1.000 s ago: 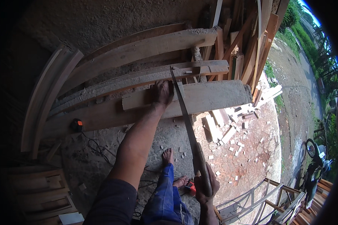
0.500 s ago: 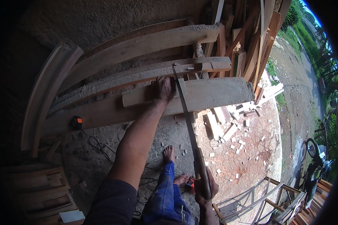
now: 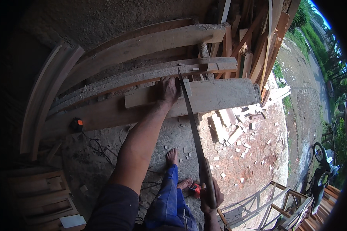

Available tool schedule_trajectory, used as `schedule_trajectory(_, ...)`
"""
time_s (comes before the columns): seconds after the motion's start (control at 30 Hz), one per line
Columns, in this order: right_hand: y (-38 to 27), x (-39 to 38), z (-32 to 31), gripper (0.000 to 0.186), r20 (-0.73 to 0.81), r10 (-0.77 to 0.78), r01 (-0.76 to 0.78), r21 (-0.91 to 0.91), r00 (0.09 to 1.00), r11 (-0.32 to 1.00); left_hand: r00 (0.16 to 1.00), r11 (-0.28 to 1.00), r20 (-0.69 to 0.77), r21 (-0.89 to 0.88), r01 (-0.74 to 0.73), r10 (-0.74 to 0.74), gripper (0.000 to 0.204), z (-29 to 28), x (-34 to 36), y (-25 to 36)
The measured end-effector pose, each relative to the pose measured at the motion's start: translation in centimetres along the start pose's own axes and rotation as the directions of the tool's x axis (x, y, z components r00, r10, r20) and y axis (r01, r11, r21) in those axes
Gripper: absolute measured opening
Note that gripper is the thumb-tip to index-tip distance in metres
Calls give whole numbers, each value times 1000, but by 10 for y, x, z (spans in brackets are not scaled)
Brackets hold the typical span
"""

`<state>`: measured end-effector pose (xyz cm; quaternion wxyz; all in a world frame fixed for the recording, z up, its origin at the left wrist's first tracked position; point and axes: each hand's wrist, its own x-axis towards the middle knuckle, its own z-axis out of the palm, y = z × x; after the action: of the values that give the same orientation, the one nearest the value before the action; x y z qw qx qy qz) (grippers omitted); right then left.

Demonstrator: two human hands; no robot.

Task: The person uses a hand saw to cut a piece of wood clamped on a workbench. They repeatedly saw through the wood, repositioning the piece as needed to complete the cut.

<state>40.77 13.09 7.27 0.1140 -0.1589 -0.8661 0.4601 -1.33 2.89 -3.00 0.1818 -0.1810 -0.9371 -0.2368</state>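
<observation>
My right hand (image 3: pixel 216 198) is closed round the wooden handle of a handsaw (image 3: pixel 194 129). The long, narrow blade runs away from me, its tip beyond the far side of a short pale board (image 3: pixel 137 98). Close to that board's right end, the blade crosses it, leaving a small end piece (image 3: pixel 187 87) on the blade's right. My left hand (image 3: pixel 168 90) grips the short board just left of the blade, with its fingers curled over the far edge. Beneath lies a wide plank (image 3: pixel 223 93) that bears the board.
Beyond are more long planks (image 3: pixel 150 41), dusted with sawdust. An orange and black tool (image 3: pixel 76 124) rests on the wide plank at left. Offcuts (image 3: pixel 221 129) and small blocks litter the floor. A red tool (image 3: pixel 195 188) sits by my foot; lumber (image 3: pixel 258 50) leans at back right.
The handsaw has been drawn slightly back toward me by my right hand. My left hand keeps its hold on the short board.
</observation>
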Motion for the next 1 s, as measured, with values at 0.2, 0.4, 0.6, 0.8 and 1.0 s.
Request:
schedule_trajectory(0.2,-9,156,65,59,-78,-15,29,183,997,983,994,991,54,88,-98,93,10,-1,6,12)
schedule_trajectory(0.4,18,-37,-4,57,-23,-41,38,-132,999,991,998,998,-7,3,59,-59,14,-1,5,-4)
schedule_trajectory(0.6,8,117,59,57,-111,-22,40,160,994,986,995,1000,101,-6,-10,11,8,-2,4,15)
schedule_trajectory(0.8,27,45,43,55,-61,-39,43,56,997,998,998,998,56,52,-20,17,10,5,6,-12)
schedule_trajectory(1.0,29,1,34,51,-135,-123,115,-60,983,992,999,1000,45,24,18,-19,12,11,1,-23)
